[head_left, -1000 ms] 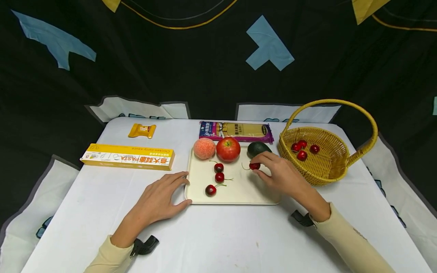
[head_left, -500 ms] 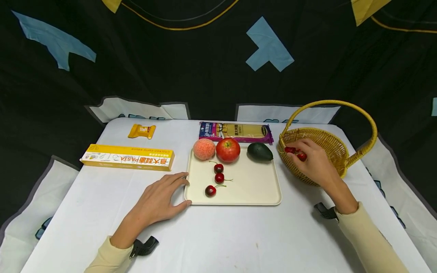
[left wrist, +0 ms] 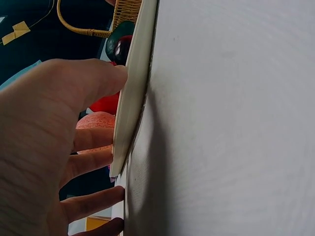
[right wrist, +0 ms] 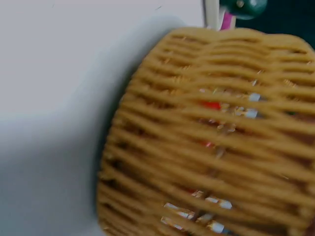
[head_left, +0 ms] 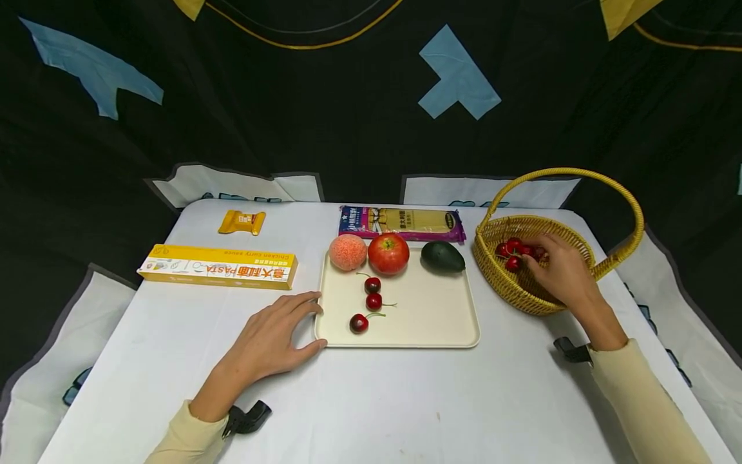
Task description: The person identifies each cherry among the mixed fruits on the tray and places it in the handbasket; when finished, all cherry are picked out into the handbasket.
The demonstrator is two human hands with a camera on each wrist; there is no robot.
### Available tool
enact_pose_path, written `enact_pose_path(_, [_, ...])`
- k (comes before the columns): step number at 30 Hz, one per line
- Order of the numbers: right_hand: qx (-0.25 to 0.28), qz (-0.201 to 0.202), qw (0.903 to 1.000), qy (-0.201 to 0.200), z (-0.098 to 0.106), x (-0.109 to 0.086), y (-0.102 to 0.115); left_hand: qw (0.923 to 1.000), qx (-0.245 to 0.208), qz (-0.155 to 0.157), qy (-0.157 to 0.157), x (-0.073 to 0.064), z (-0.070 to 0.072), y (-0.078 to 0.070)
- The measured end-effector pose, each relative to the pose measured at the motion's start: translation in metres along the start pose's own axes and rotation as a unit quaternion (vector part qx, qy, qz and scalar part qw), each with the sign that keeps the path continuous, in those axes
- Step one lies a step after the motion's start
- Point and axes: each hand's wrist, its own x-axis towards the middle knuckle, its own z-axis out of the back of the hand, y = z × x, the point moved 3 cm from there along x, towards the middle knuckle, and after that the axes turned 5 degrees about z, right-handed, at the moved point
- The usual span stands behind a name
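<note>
The tray (head_left: pixel 429 322) lies mid-table; your left hand (head_left: pixel 272 341) rests flat at its left edge, fingers straight. The basket (head_left: pixel 580 283) stands just right of it. Your right hand (head_left: pixel 559 270) reaches into the basket among the cherries (head_left: pixel 510 251); its grip I cannot tell.

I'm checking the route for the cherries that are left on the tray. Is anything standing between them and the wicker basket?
The avocado sits at the tray's far right corner, beside a straight line from the three cherries to the basket. Otherwise only bare tray, its low rim and the basket's wall.
</note>
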Motion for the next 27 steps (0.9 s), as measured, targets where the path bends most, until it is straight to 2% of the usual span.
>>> enact_pose_path(14, [-0.012, -0.038, 0.9960, 0.080, -0.008, 0.004, -0.021, 1.0000, 0.001, -0.004, -0.004, 0.000, 0.000, 0.000])
enact_pose_path(22, [-0.030, -0.024, 0.9960, 0.080, -0.010, 0.007, -0.022, 1.0000, 0.002, -0.003, -0.002, 0.001, 0.000, 0.000])
enact_pose_path(27, [-0.048, -0.022, 0.9974, 0.048, -0.003, 0.007, -0.003, 1.0000, 0.003, -0.002, 0.000, 0.000, 0.000, -0.001])
